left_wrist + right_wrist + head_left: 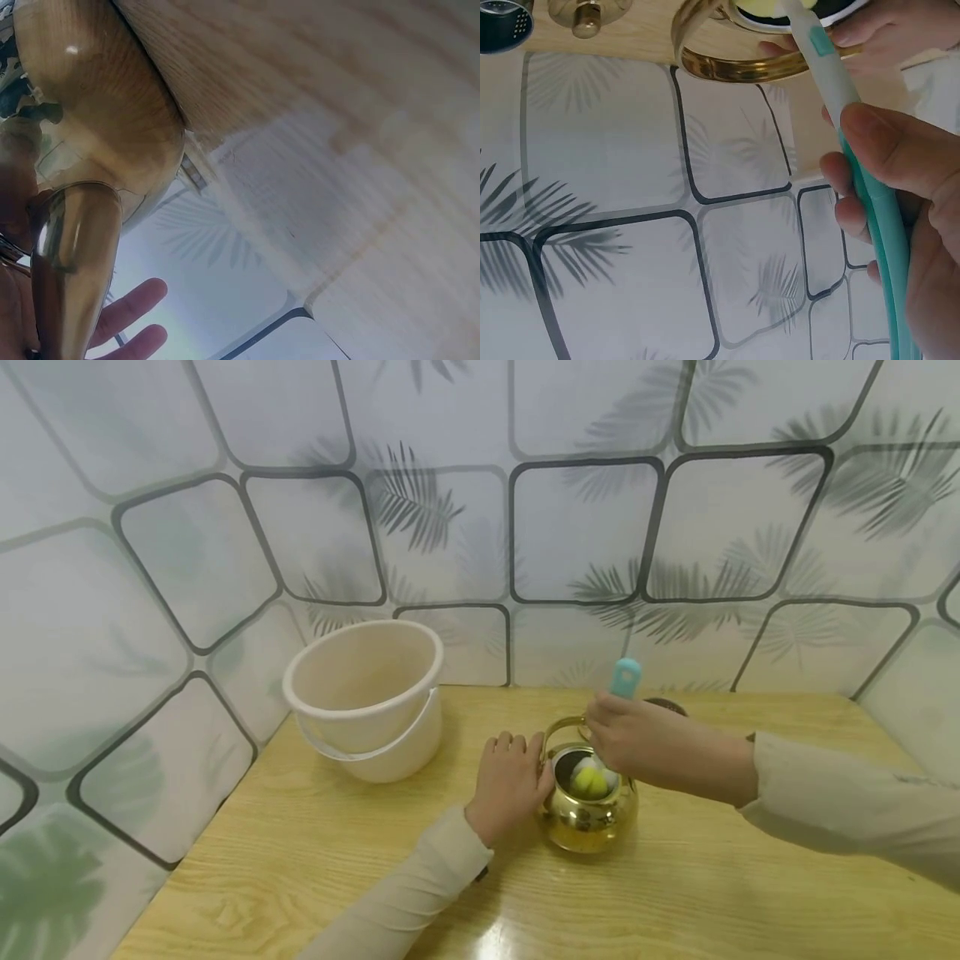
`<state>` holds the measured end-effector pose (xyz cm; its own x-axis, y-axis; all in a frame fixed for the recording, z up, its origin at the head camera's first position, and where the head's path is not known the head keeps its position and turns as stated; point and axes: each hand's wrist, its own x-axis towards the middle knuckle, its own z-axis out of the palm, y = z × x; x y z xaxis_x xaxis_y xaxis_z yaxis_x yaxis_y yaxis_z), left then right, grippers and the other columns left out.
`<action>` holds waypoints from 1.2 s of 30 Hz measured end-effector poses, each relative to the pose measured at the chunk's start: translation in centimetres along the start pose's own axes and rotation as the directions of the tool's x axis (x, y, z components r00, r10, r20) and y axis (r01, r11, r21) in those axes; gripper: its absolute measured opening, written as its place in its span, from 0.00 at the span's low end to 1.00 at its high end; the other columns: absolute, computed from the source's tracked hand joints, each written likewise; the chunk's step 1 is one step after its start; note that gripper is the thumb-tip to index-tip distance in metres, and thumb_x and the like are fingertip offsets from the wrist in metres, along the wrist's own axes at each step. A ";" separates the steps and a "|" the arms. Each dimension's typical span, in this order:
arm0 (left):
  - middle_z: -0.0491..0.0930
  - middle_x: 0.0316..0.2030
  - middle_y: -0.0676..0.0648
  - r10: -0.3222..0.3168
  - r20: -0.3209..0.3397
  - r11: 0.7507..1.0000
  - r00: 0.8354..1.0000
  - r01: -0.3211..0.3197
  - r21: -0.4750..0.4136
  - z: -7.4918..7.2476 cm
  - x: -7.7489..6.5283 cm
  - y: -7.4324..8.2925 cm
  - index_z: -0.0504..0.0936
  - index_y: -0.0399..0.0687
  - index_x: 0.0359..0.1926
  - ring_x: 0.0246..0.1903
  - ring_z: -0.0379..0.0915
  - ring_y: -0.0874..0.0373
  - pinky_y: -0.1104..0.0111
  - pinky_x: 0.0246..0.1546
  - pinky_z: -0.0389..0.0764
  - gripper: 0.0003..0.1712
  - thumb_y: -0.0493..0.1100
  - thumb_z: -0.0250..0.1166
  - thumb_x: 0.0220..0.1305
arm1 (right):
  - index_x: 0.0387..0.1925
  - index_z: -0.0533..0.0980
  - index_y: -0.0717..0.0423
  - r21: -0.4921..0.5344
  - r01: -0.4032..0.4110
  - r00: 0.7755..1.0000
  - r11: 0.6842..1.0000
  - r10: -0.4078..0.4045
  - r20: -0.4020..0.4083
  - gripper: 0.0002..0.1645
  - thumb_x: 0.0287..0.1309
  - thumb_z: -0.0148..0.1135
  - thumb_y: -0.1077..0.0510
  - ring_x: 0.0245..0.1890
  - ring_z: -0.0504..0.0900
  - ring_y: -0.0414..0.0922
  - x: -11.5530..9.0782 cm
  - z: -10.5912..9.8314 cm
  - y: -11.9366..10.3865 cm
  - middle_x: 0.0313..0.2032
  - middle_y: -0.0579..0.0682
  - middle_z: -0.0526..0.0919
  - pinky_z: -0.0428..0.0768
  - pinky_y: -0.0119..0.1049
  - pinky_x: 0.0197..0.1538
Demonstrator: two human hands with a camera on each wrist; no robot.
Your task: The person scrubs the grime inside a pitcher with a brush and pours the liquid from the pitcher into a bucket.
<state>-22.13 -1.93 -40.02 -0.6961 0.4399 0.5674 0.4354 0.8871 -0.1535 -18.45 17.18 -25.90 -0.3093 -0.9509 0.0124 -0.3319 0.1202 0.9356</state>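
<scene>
Fingers of our right hand (630, 735) pinch the teal-handled brush (626, 678), long axis pretty steep, pointing down into the gold kettle (585, 828) on the right; our left hand (510, 781) grips that, two fingers spread.

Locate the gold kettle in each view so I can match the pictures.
Head: gold kettle in the lower half, right of centre.
Left wrist: at the left, its body above its spout.
Right wrist: cut off by the top edge, right of centre, its hoop handle showing.
Shared landmark: leaf-patterned wall.
</scene>
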 end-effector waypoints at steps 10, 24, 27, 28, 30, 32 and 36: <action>0.74 0.21 0.52 -0.003 -0.003 1.000 1.000 0.003 -0.003 0.0 0.0 0.0 0.76 0.51 0.42 0.26 0.70 0.56 0.67 0.30 0.69 0.16 0.55 0.52 0.62 | 0.33 0.80 0.46 0.102 0.037 0.999 0.994 -0.038 0.007 0.19 0.33 0.75 0.53 0.39 0.75 0.44 -0.1 -0.2 0.9 0.32 0.45 0.82 0.66 0.38 0.53; 0.74 0.22 0.51 -0.004 0.025 0.999 1.000 0.005 -0.036 -0.1 0.0 0.0 0.75 0.50 0.43 0.27 0.70 0.56 0.67 0.30 0.68 0.16 0.53 0.51 0.62 | 0.44 0.79 0.47 0.446 -0.123 0.989 0.887 0.145 -0.016 0.32 0.28 0.77 0.61 0.40 0.76 0.47 -2.6 1.9 0.0 0.39 0.48 0.82 0.71 0.44 0.49; 0.74 0.22 0.51 -0.003 0.040 0.999 0.999 0.004 -0.036 -0.2 0.0 0.0 0.74 0.50 0.43 0.27 0.69 0.56 0.67 0.31 0.68 0.16 0.54 0.50 0.63 | 0.45 0.79 0.48 0.449 -0.158 0.981 0.880 0.193 -0.032 0.34 0.27 0.77 0.62 0.39 0.75 0.48 -2.9 2.2 -0.6 0.38 0.49 0.82 0.72 0.44 0.47; 0.73 0.22 0.51 -0.004 0.048 0.999 0.999 0.006 -0.039 -0.3 0.0 0.0 0.74 0.50 0.43 0.28 0.69 0.56 0.67 0.31 0.68 0.16 0.54 0.50 0.63 | 0.45 0.79 0.48 0.444 -0.164 0.978 0.881 0.204 -0.042 0.34 0.27 0.77 0.62 0.39 0.75 0.48 -2.9 2.3 -0.8 0.38 0.50 0.82 0.72 0.44 0.47; 0.73 0.23 0.51 -0.007 0.065 0.999 0.998 0.010 -0.046 -0.4 0.0 0.0 0.74 0.50 0.43 0.28 0.69 0.56 0.67 0.32 0.68 0.16 0.54 0.49 0.64 | 0.45 0.79 0.48 0.427 -0.176 0.973 0.887 0.223 -0.063 0.34 0.26 0.78 0.62 0.38 0.74 0.49 -3.0 2.5 -1.1 0.37 0.51 0.81 0.71 0.44 0.46; 0.73 0.23 0.51 -0.009 0.077 0.999 0.997 0.013 -0.052 -0.4 0.1 0.0 0.74 0.50 0.44 0.28 0.69 0.56 0.67 0.32 0.68 0.17 0.54 0.48 0.64 | 0.45 0.80 0.49 0.418 -0.183 0.967 0.890 0.241 -0.089 0.34 0.26 0.77 0.62 0.36 0.74 0.49 -3.1 2.6 -1.4 0.37 0.52 0.81 0.71 0.44 0.45; 0.73 0.23 0.51 -0.005 0.089 0.999 0.996 0.010 -0.050 -0.4 0.1 0.0 0.74 0.49 0.45 0.29 0.69 0.56 0.67 0.32 0.68 0.18 0.54 0.47 0.64 | 0.46 0.79 0.50 0.369 -0.175 0.964 0.913 0.234 -0.123 0.34 0.26 0.77 0.62 0.36 0.73 0.49 -3.1 2.5 -1.8 0.36 0.52 0.81 0.71 0.43 0.45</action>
<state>-21.97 -1.92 -39.69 -0.7467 0.4459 0.4935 0.4567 0.8832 -0.1070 -19.14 20.66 -28.55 -0.2662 -0.9240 0.2745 -0.5779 0.3809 0.7218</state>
